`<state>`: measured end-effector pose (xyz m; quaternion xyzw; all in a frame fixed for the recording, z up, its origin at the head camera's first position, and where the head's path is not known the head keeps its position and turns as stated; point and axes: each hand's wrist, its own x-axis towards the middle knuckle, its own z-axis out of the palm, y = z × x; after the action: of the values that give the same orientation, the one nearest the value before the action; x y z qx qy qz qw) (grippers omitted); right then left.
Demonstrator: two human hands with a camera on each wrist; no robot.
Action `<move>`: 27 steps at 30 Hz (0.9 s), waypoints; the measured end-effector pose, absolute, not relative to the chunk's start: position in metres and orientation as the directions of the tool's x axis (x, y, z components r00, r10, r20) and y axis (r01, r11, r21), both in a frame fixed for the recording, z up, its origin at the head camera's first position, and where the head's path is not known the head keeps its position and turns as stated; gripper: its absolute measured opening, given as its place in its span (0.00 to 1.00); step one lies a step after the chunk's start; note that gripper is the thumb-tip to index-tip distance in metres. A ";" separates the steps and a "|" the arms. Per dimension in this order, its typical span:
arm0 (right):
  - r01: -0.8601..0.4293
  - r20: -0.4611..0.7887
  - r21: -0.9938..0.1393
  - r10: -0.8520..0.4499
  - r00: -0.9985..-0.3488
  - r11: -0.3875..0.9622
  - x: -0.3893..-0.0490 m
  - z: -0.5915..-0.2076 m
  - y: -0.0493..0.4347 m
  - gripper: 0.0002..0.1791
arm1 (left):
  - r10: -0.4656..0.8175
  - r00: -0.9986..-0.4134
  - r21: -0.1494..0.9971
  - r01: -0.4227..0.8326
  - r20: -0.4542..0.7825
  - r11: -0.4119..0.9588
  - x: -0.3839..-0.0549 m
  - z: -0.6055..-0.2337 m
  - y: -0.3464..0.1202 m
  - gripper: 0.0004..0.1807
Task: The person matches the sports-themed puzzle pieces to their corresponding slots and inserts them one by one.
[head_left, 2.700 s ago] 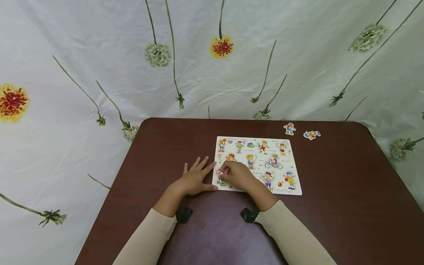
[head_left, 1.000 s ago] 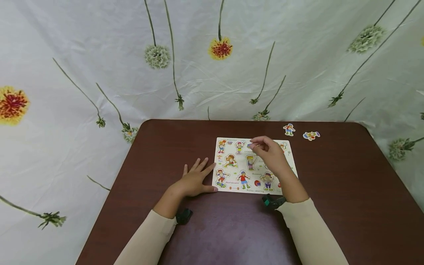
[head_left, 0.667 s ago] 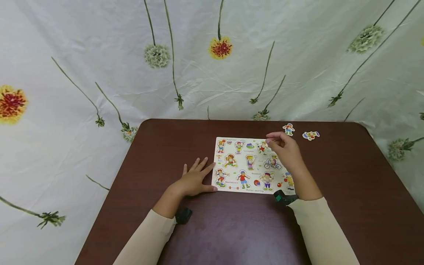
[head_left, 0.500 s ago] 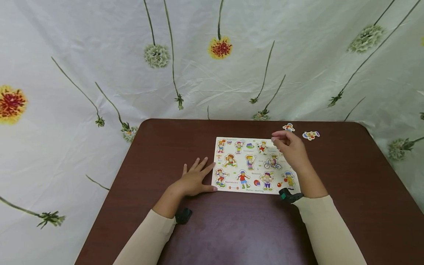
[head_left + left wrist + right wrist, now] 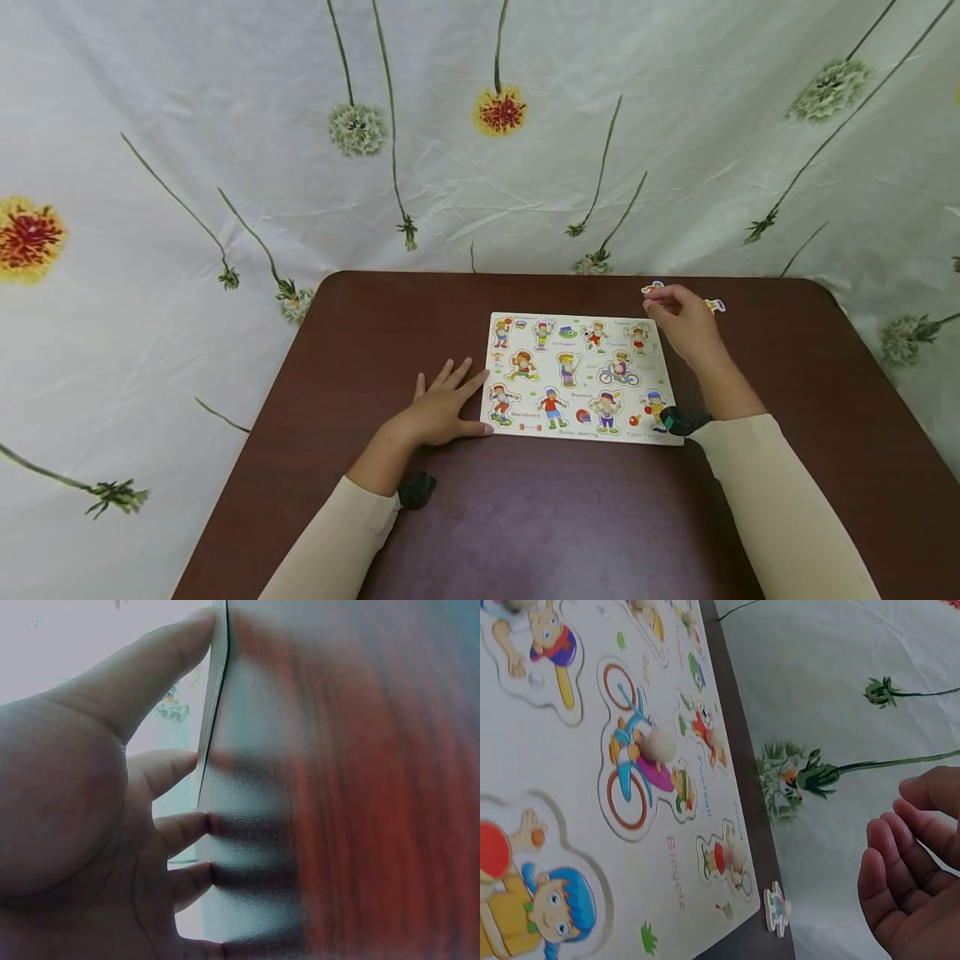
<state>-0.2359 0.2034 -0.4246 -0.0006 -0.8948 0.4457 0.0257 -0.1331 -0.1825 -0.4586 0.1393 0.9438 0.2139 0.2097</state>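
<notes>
My left hand (image 5: 444,408) lies with spread fingers at the left edge of a white knobbed puzzle board (image 5: 540,385). In the left wrist view, its thumb and a finger touch the board's edge (image 5: 215,690). My right hand (image 5: 686,323) is above the far right corner of the board, fingers loosely bent and nothing between them. Just past its fingertips lies a loose child-shaped puzzle piece (image 5: 651,287), partly covered by the hand. The right wrist view shows this piece (image 5: 775,909) on the table beside the board, its knob up. A second loose piece (image 5: 716,306) peeks out behind the hand.
The board carries several sports figures, such as a bicycle rider (image 5: 619,369); many have round knobs. It lies on a dark brown table (image 5: 810,400). Behind the table's far edge hangs a white cloth with printed flowers (image 5: 450,183).
From the skateboard figure at the lower left, my right hand has moved right and away across the board to the first loose piece. The left hand has stayed put.
</notes>
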 end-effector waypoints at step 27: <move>-0.102 -0.150 -0.440 -0.185 -0.971 0.892 -0.301 -0.451 0.230 0.30 | 0.346 -0.877 0.465 0.166 -0.335 0.870 -0.132 -0.460 -0.184 0.50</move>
<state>-0.3010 0.2302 -0.4513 0.0740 -0.9680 0.2203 -0.0944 -0.1322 -0.1840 -0.4602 0.1354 0.9442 0.2161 0.2082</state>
